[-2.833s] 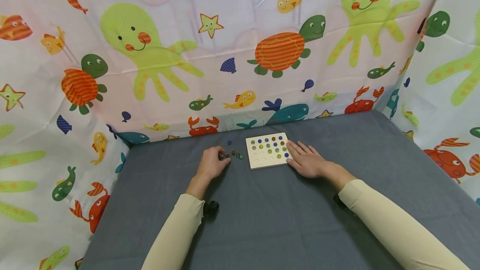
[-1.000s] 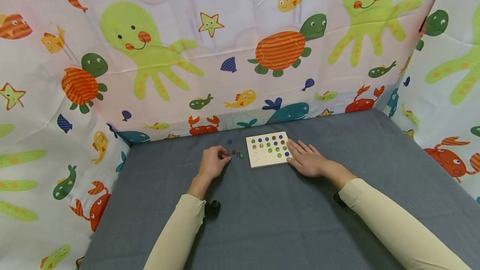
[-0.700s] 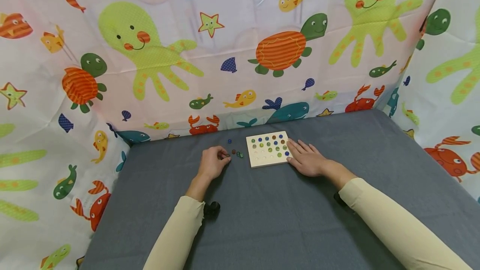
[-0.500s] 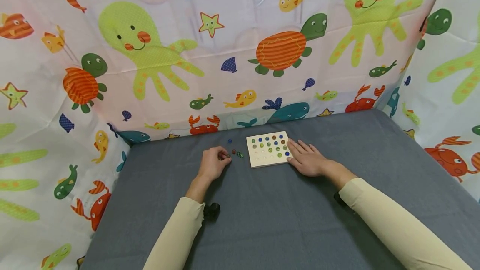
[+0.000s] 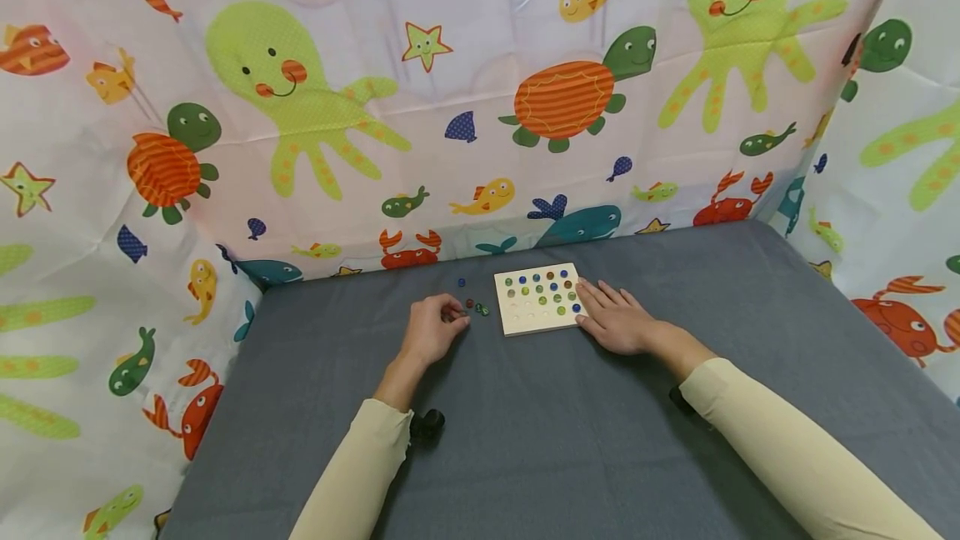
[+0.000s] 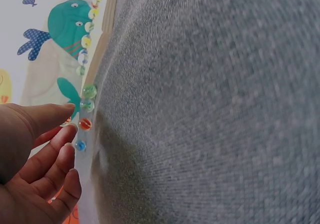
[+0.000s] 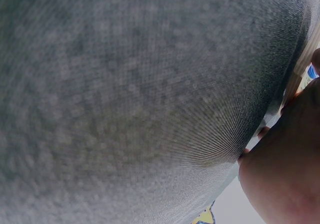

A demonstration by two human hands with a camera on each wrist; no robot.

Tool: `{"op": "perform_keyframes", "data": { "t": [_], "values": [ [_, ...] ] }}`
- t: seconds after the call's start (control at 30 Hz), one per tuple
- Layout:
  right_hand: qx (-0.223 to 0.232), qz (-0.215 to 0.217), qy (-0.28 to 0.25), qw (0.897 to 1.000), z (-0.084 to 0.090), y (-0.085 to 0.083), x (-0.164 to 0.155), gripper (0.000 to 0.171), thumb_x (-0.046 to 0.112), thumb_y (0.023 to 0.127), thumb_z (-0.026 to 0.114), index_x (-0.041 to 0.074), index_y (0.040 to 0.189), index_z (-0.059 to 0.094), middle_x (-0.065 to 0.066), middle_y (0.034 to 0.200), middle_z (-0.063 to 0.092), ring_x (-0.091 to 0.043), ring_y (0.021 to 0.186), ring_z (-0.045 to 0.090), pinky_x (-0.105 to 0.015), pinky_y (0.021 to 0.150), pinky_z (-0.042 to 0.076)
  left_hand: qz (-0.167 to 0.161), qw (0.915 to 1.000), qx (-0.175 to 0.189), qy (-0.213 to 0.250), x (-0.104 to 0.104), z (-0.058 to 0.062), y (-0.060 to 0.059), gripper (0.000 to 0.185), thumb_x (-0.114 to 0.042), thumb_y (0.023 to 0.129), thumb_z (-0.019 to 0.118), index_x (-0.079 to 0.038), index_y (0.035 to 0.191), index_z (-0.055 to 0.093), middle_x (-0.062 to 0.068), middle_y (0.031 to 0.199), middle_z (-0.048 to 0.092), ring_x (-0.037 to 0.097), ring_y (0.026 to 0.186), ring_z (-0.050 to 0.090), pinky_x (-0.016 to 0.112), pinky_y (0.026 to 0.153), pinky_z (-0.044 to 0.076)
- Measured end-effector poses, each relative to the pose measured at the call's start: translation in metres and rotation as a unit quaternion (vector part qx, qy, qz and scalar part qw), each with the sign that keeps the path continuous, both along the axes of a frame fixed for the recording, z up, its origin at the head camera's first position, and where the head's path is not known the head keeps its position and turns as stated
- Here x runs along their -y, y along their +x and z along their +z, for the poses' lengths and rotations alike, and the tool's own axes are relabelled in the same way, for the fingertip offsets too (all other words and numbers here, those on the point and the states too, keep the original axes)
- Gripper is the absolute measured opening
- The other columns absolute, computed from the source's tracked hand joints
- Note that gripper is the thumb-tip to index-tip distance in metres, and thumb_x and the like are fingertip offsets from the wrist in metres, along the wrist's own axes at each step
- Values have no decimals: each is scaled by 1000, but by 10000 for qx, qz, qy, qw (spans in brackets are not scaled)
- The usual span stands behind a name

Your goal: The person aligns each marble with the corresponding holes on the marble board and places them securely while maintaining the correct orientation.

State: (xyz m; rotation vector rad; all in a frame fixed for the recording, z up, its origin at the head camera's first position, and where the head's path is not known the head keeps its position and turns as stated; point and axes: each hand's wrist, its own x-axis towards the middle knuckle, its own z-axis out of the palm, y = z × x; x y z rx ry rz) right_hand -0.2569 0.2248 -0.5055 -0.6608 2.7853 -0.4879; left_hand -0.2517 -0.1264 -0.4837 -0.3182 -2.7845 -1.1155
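Observation:
In the head view my left hand [image 5: 433, 328] is just left of several loose marbles, its thumb and forefinger pinching a small marble that the fingertips mostly hide. Beyond them lie a red marble [image 5: 469, 303], two green marbles [image 5: 482, 309] touching or nearly so, and a blue marble [image 5: 462, 282] further back. A pale wooden board [image 5: 517, 325] holds rows of coloured marbles, with bare hollows at its front left. My right hand [image 5: 618, 328] lies flat, straight fingers resting on the board's right edge. The left wrist view shows the left hand [image 6: 42, 159] near the loose marbles.
Grey cloth [image 5: 540, 423] covers the table. A curtain [image 5: 465, 107] printed with sea animals rises behind the table and along both sides. A black wrist device [image 5: 427, 426] sits under the left sleeve's cuff.
My left hand has shifted slightly right, closer to the red and green marbles, the dark marble moving with its fingertips. My right hand and the board stay in place.

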Motion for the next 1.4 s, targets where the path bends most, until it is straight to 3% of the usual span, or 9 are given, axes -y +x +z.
{"op": "perform_keyframes", "data": {
  "t": [0.67, 1.4],
  "values": [
    [-15, -15, -105, 9999, 4, 3, 1, 67, 39, 111, 35, 5, 164, 11, -14, 172, 7, -43, 156, 6, -67, 119, 3, -258, 9996, -39, 102, -13, 7, 4, 14, -11, 90, 80, -2, 100, 75, 3, 85, 70, 15, 72, 59, 34, 69, 50],
    [-80, 46, -96, 9999, 2, 2, 0, 70, 48, 111, 30, 7, 165, 10, -12, 172, 6, -42, 156, 6, -67, 119, 3, -401, 9988, -124, 244, -27, 5, 6, 10, -11, 89, 81, -6, 96, 75, 1, 82, 69, 13, 68, 58, 32, 66, 50]
  ]
}}
